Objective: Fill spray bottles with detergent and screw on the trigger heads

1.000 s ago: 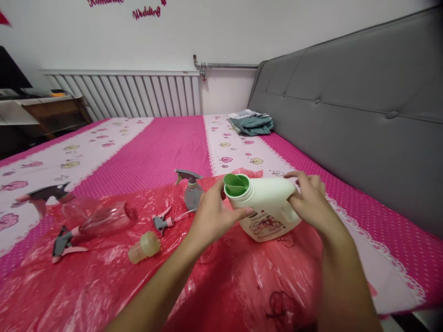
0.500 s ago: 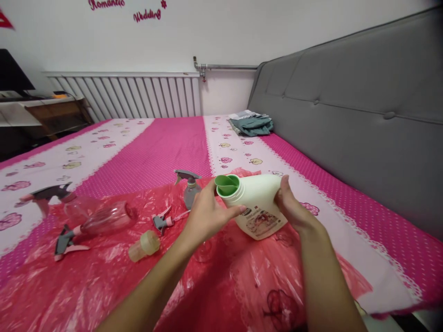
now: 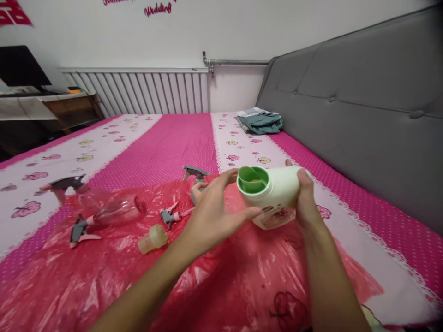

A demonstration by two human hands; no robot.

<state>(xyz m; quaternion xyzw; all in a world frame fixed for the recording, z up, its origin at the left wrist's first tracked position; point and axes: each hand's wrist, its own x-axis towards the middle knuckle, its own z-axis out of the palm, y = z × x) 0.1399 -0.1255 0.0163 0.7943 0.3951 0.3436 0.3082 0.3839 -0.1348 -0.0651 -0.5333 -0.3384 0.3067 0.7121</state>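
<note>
A white plastic detergent bottle (image 3: 284,184) with a green pouring spout (image 3: 254,180) and a printed label is tilted, its uncapped mouth pointing left and towards me. My right hand (image 3: 308,198) grips its far end, thumb on top. My left hand (image 3: 214,212) is spread beside the neck, thumb stretched over the label side and fingers near the rim; whether it presses on the bottle I cannot tell. Behind my left fingers stands a grey spray bottle (image 3: 197,179), partly hidden. Left of that hand lie a loose spray trigger head (image 3: 170,216) and a small pale yellow bottle (image 3: 152,239).
Red plastic sheeting (image 3: 114,281) covers the near part of the bed (image 3: 183,138). Two pink spray bottles, one lying (image 3: 121,210) and one behind it (image 3: 92,196), are at left. Folded clothes (image 3: 261,122) rest by the grey headboard (image 3: 363,92).
The bottle has turned so its green mouth faces me more, and its label is more foreshortened. My left hand's fingers have spread away from the neck. The view has shifted slightly left.
</note>
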